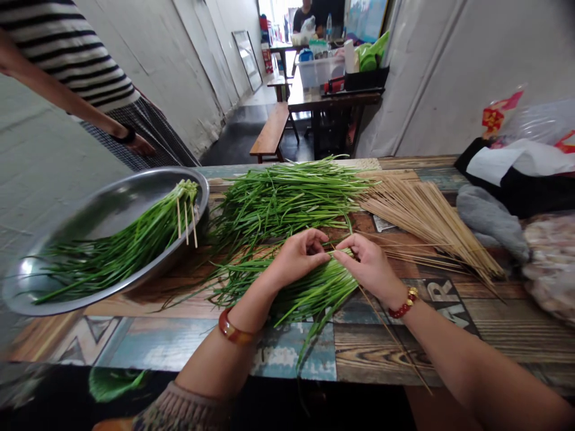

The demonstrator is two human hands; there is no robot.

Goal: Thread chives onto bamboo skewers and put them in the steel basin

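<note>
Over a small pile of garlic chives (314,287) on the table, my two hands meet almost fingertip to fingertip. My left hand (300,256) is closed, its fingers curled toward the thumb; what lies between them is too small to make out. The thumb and forefinger of my right hand (368,263) pinch the pale ends of a few chives. A larger heap of chives (287,197) lies just behind. To its right spreads a fan of bamboo skewers (422,215). One thin skewer (395,338) slants from under my right hand to the table's front edge.
At the left, an oval metal basin (130,179) holds skewered chives (135,251). A grey cloth-like item (489,218) and a filled plastic bag (552,263) are at the right. A person in a striped top (72,54) stands beyond the basin. Behind is a bench (270,130).
</note>
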